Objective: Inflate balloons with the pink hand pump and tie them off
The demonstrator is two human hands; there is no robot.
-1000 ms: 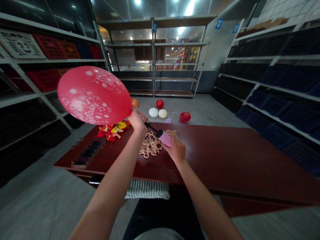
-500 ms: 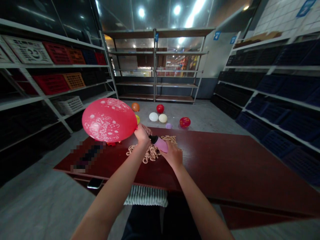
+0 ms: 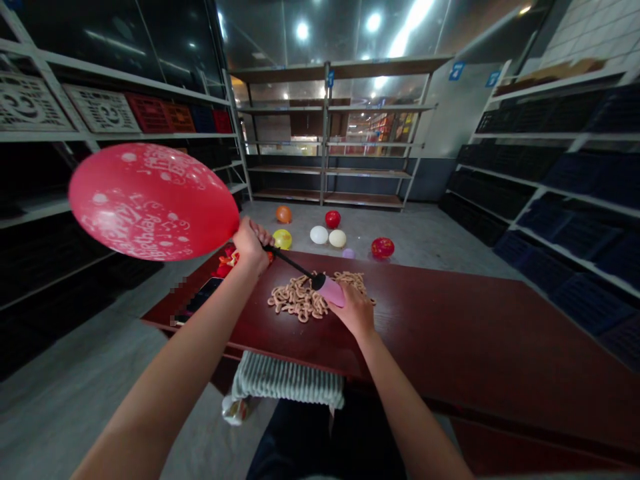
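A large inflated red balloon (image 3: 155,203) with white birthday lettering stretches out to the left, bigger than the shelf crates behind it. My left hand (image 3: 250,245) is closed around its neck and the end of a balloon pump's black rod. Around the pump's pink body (image 3: 330,291) my right hand (image 3: 356,312) is wrapped. The black rod (image 3: 290,262) shows between both hands, over a pile of light-brown loops (image 3: 299,300) on the dark red table (image 3: 450,327). The balloon's mouth is hidden in my left fingers.
Red limp balloons (image 3: 227,261) and a dark phone-like object (image 3: 206,292), partly pixelated, lie at the table's left. Beyond it, several inflated balloons, including a yellow one (image 3: 283,239), rest on the floor. A ribbed green cushion (image 3: 287,380) is below the front edge. Shelves with crates flank both sides.
My left hand has moved left and up with the balloon, which looks larger in view. The pump has been drawn out, exposing its rod. The right hand stays nearly in place; the view has shifted slightly.
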